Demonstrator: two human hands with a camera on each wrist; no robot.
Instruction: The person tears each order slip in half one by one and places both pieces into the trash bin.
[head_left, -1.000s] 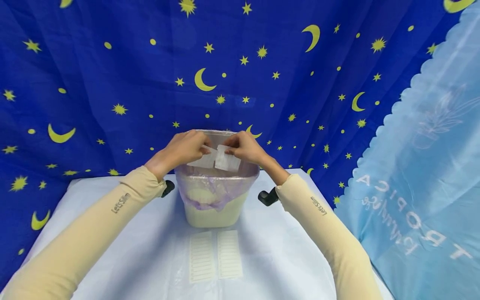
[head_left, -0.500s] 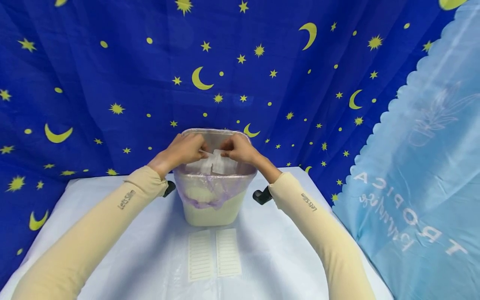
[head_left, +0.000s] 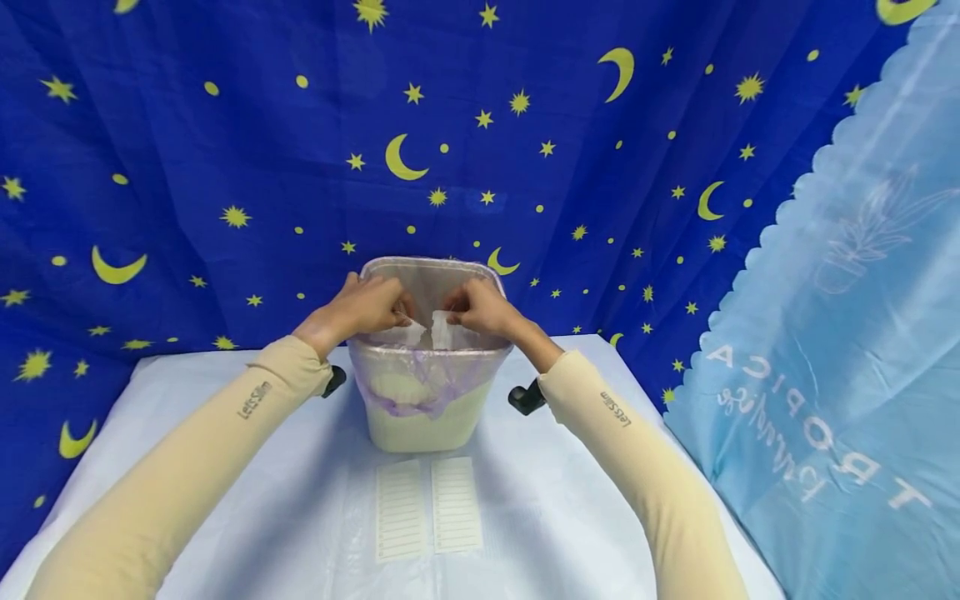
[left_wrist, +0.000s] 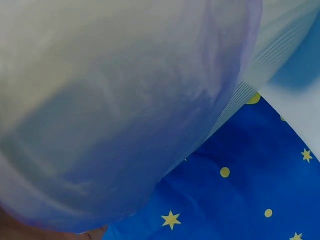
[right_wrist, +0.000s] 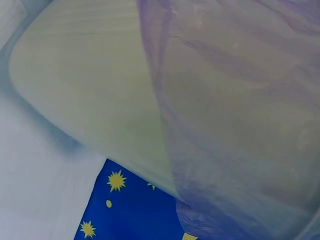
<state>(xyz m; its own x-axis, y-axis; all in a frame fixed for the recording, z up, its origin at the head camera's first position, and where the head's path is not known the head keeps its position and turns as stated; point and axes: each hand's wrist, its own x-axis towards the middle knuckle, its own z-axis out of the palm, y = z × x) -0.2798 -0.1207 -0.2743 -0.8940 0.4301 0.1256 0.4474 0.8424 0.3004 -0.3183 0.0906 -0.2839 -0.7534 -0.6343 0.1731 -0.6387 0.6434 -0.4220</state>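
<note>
In the head view my left hand is over the left side of a cream bin, pinching a white piece of paper with a ragged edge. Opposite it, my right hand pinches another white paper piece by its top. A gap separates the two pieces, and both hang within the bin's mouth. A thin purple bag lines the bin and folds down over its rim. The wrist views are mostly filled by the bin's outer wall and the bag, which hide the fingers.
Two lined paper strips lie side by side in front of the bin on a white-covered table. Behind hangs a dark blue curtain with yellow moons and stars. A light blue cloth hangs at the right.
Both hands have dropped slightly toward the bin's mouth. The white paper pieces that met or overlapped between them are now apart, with ragged edges showing.
</note>
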